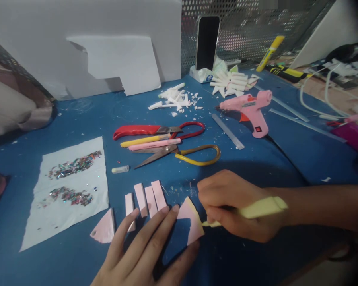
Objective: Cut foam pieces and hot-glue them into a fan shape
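Note:
My left hand (143, 250) lies near the front edge of the blue table (256, 167), fingers stretched out, its fingertips pressing on a pink foam piece (191, 224). My right hand (235, 206) is closed round a pale yellow cutter (256, 208) whose tip meets the right edge of that pink piece. Several narrow pink strips (146, 200) stand in a row just beyond my left fingers. A pink triangular offcut (104, 229) lies to the left.
A white sheet with glitter heaps (68, 186) lies at left. Two pairs of scissors (167, 133) and pens sit mid-table, a pink glue gun (250, 111) at right, white scraps (176, 99) behind, a phone (207, 41) propped upright, cables at far right.

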The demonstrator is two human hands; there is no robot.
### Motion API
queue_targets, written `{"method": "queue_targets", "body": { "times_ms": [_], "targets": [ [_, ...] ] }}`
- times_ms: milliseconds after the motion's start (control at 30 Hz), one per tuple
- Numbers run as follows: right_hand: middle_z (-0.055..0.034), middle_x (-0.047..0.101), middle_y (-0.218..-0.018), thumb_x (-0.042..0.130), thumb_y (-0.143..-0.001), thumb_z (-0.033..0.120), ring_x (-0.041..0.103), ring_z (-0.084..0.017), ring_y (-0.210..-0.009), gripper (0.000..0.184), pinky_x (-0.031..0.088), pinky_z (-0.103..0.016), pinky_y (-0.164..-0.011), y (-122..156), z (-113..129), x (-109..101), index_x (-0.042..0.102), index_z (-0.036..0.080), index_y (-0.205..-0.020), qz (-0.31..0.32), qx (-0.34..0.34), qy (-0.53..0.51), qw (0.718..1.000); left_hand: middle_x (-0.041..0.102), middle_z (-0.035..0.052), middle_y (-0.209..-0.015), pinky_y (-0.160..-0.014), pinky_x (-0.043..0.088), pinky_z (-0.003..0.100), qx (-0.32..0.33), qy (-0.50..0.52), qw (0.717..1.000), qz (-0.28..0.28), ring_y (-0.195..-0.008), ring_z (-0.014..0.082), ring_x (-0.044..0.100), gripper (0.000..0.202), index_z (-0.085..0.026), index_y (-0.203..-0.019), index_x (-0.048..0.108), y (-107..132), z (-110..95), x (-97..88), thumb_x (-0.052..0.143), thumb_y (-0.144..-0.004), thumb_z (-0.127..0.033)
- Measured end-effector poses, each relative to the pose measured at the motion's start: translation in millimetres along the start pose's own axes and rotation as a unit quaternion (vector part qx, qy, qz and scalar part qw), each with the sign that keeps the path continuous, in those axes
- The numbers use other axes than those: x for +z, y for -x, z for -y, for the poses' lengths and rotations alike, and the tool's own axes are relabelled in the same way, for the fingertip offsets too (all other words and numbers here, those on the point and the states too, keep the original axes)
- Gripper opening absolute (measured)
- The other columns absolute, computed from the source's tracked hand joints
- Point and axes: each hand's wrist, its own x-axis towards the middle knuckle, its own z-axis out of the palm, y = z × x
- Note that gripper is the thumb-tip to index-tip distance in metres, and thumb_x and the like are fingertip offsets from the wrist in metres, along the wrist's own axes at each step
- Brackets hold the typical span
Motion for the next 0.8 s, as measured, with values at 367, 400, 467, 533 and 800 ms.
{"method": "queue_targets", "body": {
  "times_ms": [367, 400, 467, 533, 800],
  "targets": [
    [0.0017, 0.042, -0.063, 0.040, -0.091, 0.020, 0.039, -0.012, -0.060, 0.020, 0.030, -0.026, -0.058, -0.7, 0.2, 0.5, 0.041, 0.018, -0.070, -0.011, 0.018, 0.005, 1.000, 0.047, 0.0133, -0.142, -0.114, 0.017, 0.052, -0.039, 0.006, 0.999, 0.010, -0.138, 0.0258, 0.035, 0.047, -0.038, -0.138, 0.044, 0.7, -4.4, 0.9, 0.052, -0.092, -0.040],
    [0.0021, 0.042, -0.062, 0.041, -0.090, 0.020, 0.038, -0.012, -0.060, 0.020, 0.029, -0.026, -0.057, -0.8, 0.4, 0.3, 0.041, 0.018, -0.070, -0.005, 0.010, 0.003, 1.000, 0.047, 0.0130, -0.142, -0.114, 0.016, 0.052, -0.037, 0.007, 0.999, 0.007, -0.138, 0.0252, 0.035, 0.046, -0.038, -0.138, 0.044, 0.7, -4.9, 1.0, 0.052, -0.092, -0.040],
    [0.0022, 0.041, -0.061, 0.041, -0.090, 0.019, 0.038, -0.012, -0.060, 0.020, 0.028, -0.026, -0.057, -0.8, 0.8, 0.2, 0.040, 0.018, -0.069, 0.004, -0.008, -0.002, 1.000, 0.048, 0.0131, -0.141, -0.115, 0.016, 0.050, -0.025, 0.013, 1.000, -0.003, -0.138, 0.0243, 0.035, 0.045, -0.037, -0.137, 0.046, 0.6, -5.7, 1.6, 0.052, -0.092, -0.039],
    [0.0016, 0.043, -0.063, 0.040, -0.090, 0.019, 0.039, -0.012, -0.061, 0.020, 0.029, -0.026, -0.058, -0.6, 0.9, 0.3, 0.042, 0.018, -0.070, -0.003, 0.000, 0.001, 1.000, 0.048, 0.0127, -0.142, -0.115, 0.016, 0.050, -0.039, 0.028, 0.999, -0.012, -0.137, 0.0237, 0.036, 0.042, -0.037, -0.136, 0.048, 0.1, -6.8, 2.3, 0.050, -0.094, -0.038],
    [0.0018, 0.042, -0.062, 0.041, -0.088, 0.018, 0.039, -0.013, -0.060, 0.019, 0.029, -0.027, -0.057, 1.0, -0.7, 2.2, 0.040, 0.019, -0.069, 0.007, -0.008, 0.004, 1.000, 0.050, 0.0120, -0.140, -0.116, 0.015, 0.049, -0.042, 0.033, 0.998, -0.014, -0.136, 0.0235, 0.038, 0.043, -0.036, -0.135, 0.048, -0.4, -7.5, 2.2, 0.052, -0.093, -0.038]
  ]
}}
